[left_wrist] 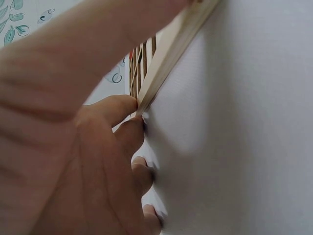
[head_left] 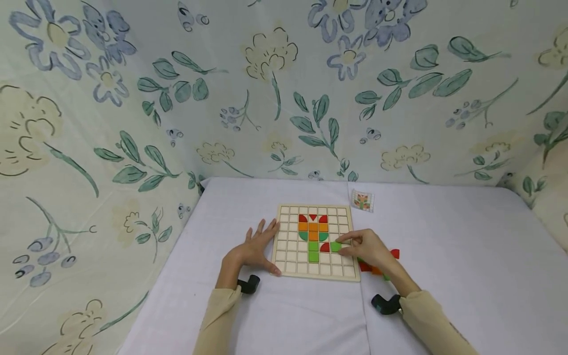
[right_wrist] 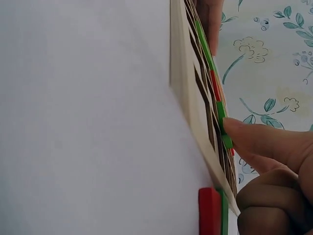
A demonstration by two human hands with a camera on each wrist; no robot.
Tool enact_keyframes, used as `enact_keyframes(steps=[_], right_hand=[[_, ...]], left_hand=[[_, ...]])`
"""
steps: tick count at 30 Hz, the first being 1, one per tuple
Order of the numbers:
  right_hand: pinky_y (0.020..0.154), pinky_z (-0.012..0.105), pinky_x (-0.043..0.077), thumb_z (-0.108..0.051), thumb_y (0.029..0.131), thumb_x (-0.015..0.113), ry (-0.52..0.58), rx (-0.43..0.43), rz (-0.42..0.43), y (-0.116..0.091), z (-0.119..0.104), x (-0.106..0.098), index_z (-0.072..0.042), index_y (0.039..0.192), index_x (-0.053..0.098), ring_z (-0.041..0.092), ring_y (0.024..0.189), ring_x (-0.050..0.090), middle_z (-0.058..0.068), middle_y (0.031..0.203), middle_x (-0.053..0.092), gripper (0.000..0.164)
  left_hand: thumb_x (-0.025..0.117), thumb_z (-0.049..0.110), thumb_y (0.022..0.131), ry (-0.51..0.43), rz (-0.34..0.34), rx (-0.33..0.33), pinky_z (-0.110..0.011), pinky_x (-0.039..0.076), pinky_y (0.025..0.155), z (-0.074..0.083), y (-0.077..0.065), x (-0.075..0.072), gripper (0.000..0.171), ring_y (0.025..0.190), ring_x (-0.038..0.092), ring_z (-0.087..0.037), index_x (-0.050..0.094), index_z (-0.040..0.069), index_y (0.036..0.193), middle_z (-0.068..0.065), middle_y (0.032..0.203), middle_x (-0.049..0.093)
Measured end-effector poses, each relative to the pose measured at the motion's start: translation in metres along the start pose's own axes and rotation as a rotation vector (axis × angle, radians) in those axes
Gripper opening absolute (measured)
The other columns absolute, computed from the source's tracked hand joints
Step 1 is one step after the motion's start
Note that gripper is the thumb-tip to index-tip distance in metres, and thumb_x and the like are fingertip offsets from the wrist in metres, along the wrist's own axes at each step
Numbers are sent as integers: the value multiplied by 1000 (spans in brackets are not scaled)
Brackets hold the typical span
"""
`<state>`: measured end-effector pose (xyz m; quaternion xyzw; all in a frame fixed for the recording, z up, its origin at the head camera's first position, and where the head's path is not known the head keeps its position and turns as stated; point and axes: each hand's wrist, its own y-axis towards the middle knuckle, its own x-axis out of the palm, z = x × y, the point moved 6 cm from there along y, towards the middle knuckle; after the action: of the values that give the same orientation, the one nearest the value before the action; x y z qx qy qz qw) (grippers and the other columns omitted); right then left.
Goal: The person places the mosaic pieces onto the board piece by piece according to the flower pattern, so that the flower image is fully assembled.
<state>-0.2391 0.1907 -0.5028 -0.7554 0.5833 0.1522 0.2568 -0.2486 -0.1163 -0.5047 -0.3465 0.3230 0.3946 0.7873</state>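
Observation:
A square wooden grid board (head_left: 290, 268) lies on the table, with red, orange and green tiles forming a flower in its cells. My left hand (head_left: 254, 250) rests at the board's left edge, fingers spread; in the left wrist view, its fingertips (left_wrist: 128, 105) touch the wooden rim. Over the right part of the grid, my right hand (head_left: 369, 248) pinches a green square tile (head_left: 336, 246) between thumb and index finger. Just left of that tile sits a red curved tile (head_left: 325, 247), beside the green stem tiles (head_left: 313, 251). The right wrist view shows the thumb (right_wrist: 244, 133) against green.
Loose red, orange and green tiles (head_left: 394, 253) lie right of the board, partly hidden under the right forearm. A small pattern card (head_left: 363, 200) with a flower picture lies beyond the board's top right corner. Flowered cloth (head_left: 266, 133) hangs behind the white-covered table (head_left: 452, 256).

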Motion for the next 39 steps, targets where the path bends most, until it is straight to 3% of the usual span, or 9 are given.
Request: enact_keyframes(steps=[20, 32, 39], right_hand=[[47, 20, 20, -17, 87, 84, 64, -3, -9, -1, -6, 8, -8, 116, 79, 11, 51, 26, -4, 57, 30, 31], [45, 22, 24, -21, 92, 77, -45, 61, 71, -22, 9, -52, -5, 125, 74, 11, 52, 31, -4, 62, 30, 36], [47, 24, 26, -21, 93, 76, -69, 89, 93, -36, 27, -73, -3, 127, 72, 12, 54, 36, -3, 62, 33, 38]], left_hand=[[99, 43, 63, 5, 2, 4, -63, -7, 130, 0, 0, 0, 138, 163, -12, -33, 14, 15, 168, -1, 177, 1], [99, 42, 63, 8, 5, 4, -63, -7, 130, 5, 0, -2, 138, 163, -12, -33, 14, 14, 167, -3, 177, 2], [99, 43, 64, 17, 0, 0, -63, -7, 130, 4, -1, -1, 138, 163, -12, -33, 13, 15, 168, -1, 177, 1]])
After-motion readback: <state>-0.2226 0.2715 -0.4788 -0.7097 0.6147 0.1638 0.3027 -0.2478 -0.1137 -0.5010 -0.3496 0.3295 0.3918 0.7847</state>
